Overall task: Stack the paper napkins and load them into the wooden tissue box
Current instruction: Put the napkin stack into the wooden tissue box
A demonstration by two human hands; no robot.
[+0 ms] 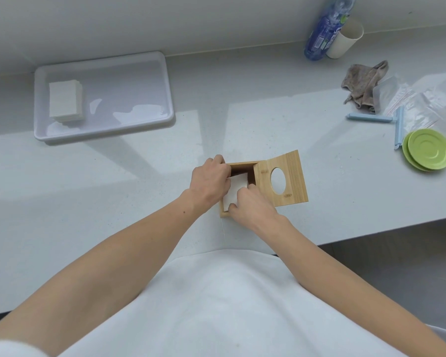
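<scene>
The wooden tissue box (240, 166) sits open on the counter right in front of me. Its lid (291, 179), with an oval hole, leans off the box's right side. A white stack of napkins (236, 190) lies tilted inside the box. My left hand (209, 181) holds the stack at its left edge, over the box's far left corner. My right hand (250, 204) pinches the stack at its near right side. Another stack of white napkins (65, 100) rests in the white tray (150, 119) at the far left.
At the far right stand a blue bottle (325, 29) and a white cup (345, 39). A grey rag (363, 86), clear plastic bags (420, 101), blue bag clips (371, 117) and stacked green saucers (429, 150) lie at the right. The counter edge drops off at the near right.
</scene>
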